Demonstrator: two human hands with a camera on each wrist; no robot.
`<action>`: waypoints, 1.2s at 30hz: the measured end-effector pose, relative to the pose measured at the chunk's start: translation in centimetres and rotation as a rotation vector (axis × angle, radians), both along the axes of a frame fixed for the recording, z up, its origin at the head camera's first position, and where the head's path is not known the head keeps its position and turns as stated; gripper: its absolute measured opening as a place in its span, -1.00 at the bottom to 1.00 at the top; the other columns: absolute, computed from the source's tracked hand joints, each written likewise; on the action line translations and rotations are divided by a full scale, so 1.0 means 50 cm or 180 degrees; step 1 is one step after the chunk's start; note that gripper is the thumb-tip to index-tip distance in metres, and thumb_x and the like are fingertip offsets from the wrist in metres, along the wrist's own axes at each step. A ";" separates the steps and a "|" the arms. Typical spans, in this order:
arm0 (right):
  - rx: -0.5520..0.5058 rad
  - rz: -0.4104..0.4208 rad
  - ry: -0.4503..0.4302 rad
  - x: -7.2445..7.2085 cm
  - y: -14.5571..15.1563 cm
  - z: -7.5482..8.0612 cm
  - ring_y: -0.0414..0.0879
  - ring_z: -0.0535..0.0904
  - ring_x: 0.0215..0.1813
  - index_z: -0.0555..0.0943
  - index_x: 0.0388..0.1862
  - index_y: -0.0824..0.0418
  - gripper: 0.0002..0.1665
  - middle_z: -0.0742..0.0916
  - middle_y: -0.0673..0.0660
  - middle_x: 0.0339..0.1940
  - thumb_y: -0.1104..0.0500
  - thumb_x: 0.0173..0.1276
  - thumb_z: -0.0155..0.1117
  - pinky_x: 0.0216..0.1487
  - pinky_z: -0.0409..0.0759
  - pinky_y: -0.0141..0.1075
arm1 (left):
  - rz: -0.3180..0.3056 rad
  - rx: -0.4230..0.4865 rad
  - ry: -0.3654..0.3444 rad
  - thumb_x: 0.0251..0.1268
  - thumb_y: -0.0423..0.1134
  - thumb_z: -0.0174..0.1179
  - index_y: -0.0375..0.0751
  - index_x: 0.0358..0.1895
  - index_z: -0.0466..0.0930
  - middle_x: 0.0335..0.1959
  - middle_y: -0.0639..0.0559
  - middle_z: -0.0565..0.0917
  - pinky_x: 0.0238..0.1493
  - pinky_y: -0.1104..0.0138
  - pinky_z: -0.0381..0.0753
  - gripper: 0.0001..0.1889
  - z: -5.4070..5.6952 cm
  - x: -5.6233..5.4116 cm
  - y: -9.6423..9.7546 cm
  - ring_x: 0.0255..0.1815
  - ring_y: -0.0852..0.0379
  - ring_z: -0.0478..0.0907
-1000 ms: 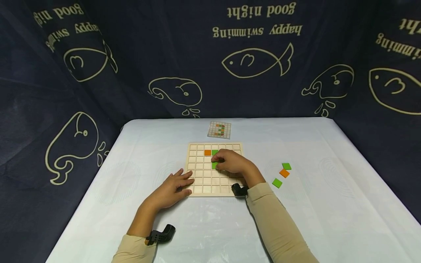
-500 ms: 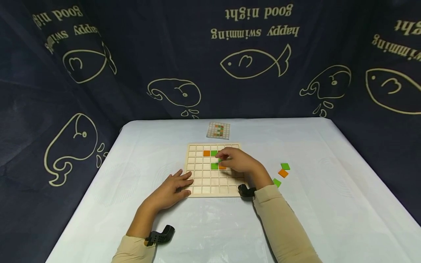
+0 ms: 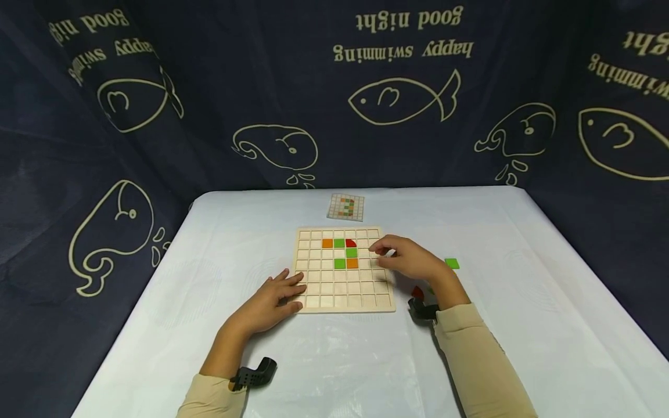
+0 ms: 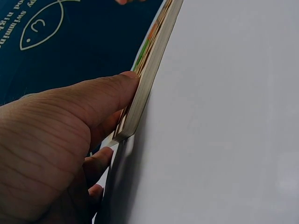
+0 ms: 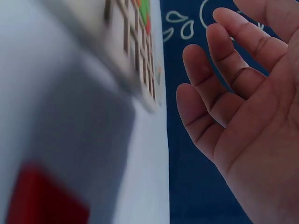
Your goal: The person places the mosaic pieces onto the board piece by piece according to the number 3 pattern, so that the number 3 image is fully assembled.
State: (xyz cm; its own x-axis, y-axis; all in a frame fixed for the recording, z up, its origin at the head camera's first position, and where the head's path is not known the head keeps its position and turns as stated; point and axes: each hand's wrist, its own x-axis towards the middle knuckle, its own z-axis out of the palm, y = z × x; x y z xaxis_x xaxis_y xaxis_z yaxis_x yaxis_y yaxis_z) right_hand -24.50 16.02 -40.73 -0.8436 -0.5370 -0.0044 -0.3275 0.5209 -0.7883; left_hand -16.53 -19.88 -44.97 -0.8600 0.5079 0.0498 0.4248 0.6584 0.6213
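On the white worktop (image 3: 183,278), the pale, gridded board (image 3: 319,290) lies with the left hand (image 3: 269,301) relaxed on its left edge, fingers spread. The right hand (image 3: 412,258), half curled and seemingly empty, hovers by its right edge. A low right wrist could knock the red piece (image 3: 417,292) beside it; a left-hand nudge could skew the board. Six orange, green and red tiles (image 3: 352,263) fill separate cells.

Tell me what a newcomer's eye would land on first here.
Probably the dark cloth behind the table, with its pale fish outlines and upside-down lettering. Next would be the orange, green and red tiles, bright against the pale grid board at the table's middle. The left hand touches the board's left edge, while the right hand, holding nothing, is at its right side.
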 end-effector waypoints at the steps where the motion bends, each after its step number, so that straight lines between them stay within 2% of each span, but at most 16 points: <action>1: 0.0002 -0.0012 0.0026 0.001 0.009 -0.001 0.01 0.48 0.05 0.59 0.19 0.28 -0.63 0.62 0.24 0.07 0.23 0.44 0.26 0.02 0.51 -0.11 | -0.0004 -0.0005 0.0007 0.38 -0.18 0.26 -0.27 0.30 0.54 0.48 -0.07 0.32 0.44 -0.27 -0.15 -0.52 0.001 0.000 0.000 0.57 -0.22 -0.04; 16: 0.0145 -0.0463 0.0166 0.021 0.129 -0.003 0.02 0.51 0.07 0.61 0.17 0.28 -0.63 0.64 0.24 0.07 0.19 0.43 0.28 0.04 0.52 -0.10 | -0.0012 0.0024 0.0045 0.37 -0.18 0.26 -0.28 0.30 0.55 0.47 -0.09 0.33 0.43 -0.29 -0.14 -0.53 -0.003 -0.001 -0.004 0.56 -0.25 -0.03; 23: 0.0129 -0.0613 -0.0061 0.028 0.179 -0.014 0.08 0.55 -0.35 0.56 0.19 0.31 -0.60 0.59 0.29 0.04 0.18 0.44 0.28 -0.37 0.58 -0.23 | -0.0002 0.0013 0.0047 0.37 -0.19 0.27 -0.28 0.29 0.55 0.47 -0.09 0.34 0.44 -0.28 -0.14 -0.53 -0.002 0.000 -0.003 0.56 -0.25 -0.02; 26: 0.0162 -0.0634 -0.0013 0.030 0.197 -0.017 0.09 0.58 -0.23 0.56 0.18 0.33 -0.61 0.60 0.29 0.06 0.21 0.44 0.27 -0.27 0.61 -0.23 | 0.0006 0.0028 0.0039 0.36 -0.19 0.27 -0.27 0.29 0.55 0.46 -0.09 0.34 0.44 -0.27 -0.14 -0.53 -0.001 0.000 -0.002 0.56 -0.24 -0.02; 30: 0.0305 -0.0671 0.0160 0.030 0.220 -0.018 0.07 0.50 0.07 0.57 0.18 0.32 -0.63 0.62 0.27 0.09 0.23 0.44 0.26 -0.02 0.57 -0.17 | -0.0001 0.0032 0.0051 0.36 -0.20 0.27 -0.28 0.28 0.56 0.46 -0.10 0.34 0.43 -0.29 -0.14 -0.53 -0.002 -0.001 -0.001 0.56 -0.25 -0.02; 32: 0.0342 -0.0684 0.0185 0.029 0.230 -0.019 0.09 0.49 0.10 0.57 0.18 0.33 -0.62 0.62 0.27 0.10 0.22 0.44 0.26 0.05 0.53 -0.10 | -0.0008 0.0028 0.0057 0.37 -0.20 0.27 -0.28 0.28 0.56 0.46 -0.10 0.34 0.43 -0.29 -0.14 -0.54 -0.002 -0.001 -0.001 0.56 -0.25 -0.02; 36: 0.0395 -0.0739 0.0156 0.026 0.252 -0.022 0.11 0.48 0.11 0.56 0.19 0.33 -0.61 0.61 0.27 0.12 0.21 0.44 0.27 0.08 0.51 -0.07 | -0.0027 0.0028 0.0063 0.37 -0.20 0.27 -0.28 0.29 0.56 0.46 -0.10 0.34 0.42 -0.31 -0.14 -0.54 -0.002 -0.002 0.001 0.56 -0.26 -0.02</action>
